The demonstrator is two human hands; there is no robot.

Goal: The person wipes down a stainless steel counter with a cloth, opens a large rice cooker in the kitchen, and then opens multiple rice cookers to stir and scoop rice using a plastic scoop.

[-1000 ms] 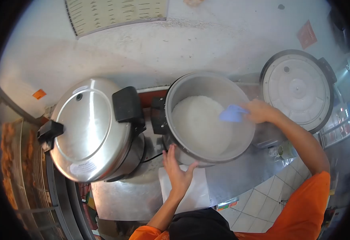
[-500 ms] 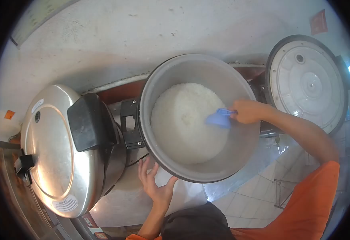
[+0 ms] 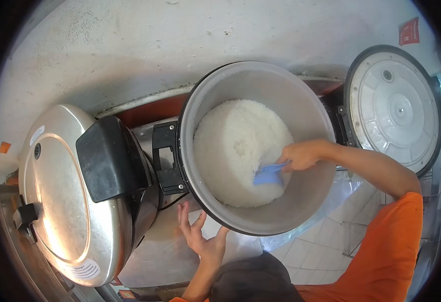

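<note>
Right hand (image 3: 302, 155) clenched on blue scoop (image 3: 268, 176) in rice (image 3: 233, 151), forearm (image 3: 364, 167) angling from near right; left hand (image 3: 204, 237) splayed beside near-left rim of pot (image 3: 306, 118), contact unclear.

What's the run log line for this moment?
Right hand: holding blue scoop against rice | Left hand: open beside open cooker, contact unclear | Lid: raised

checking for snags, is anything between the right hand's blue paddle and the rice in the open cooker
Nothing visible: the blue rice paddle in the right hand meets the rice, and the lid stands open to one side.
</note>
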